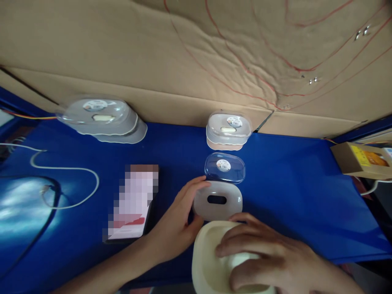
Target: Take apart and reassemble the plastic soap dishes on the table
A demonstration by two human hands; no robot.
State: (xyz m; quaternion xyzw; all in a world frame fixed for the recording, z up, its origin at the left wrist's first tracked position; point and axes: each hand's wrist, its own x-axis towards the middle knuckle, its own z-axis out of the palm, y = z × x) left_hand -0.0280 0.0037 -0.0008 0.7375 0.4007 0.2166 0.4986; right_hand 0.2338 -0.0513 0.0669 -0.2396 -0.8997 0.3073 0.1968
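Observation:
My left hand grips the left end of a light grey oval cover with a dark oblong slot in its middle. The fingers lie along its far edge and the thumb is near its close edge. My right hand is at a cream plastic box with rounded corners, close to the table's front edge. Some of its fingers curl inside the box, while one shows at the far rim. Something whitish shows under these fingers; I cannot make out what. Just beyond the cover lies a clear lid with a round label.
Stacked lidded boxes stand at the back left and back centre, against a brown paper-covered board. A phone lies left of my left arm. Cables cross the blue table's left side. A cardboard box stands far right.

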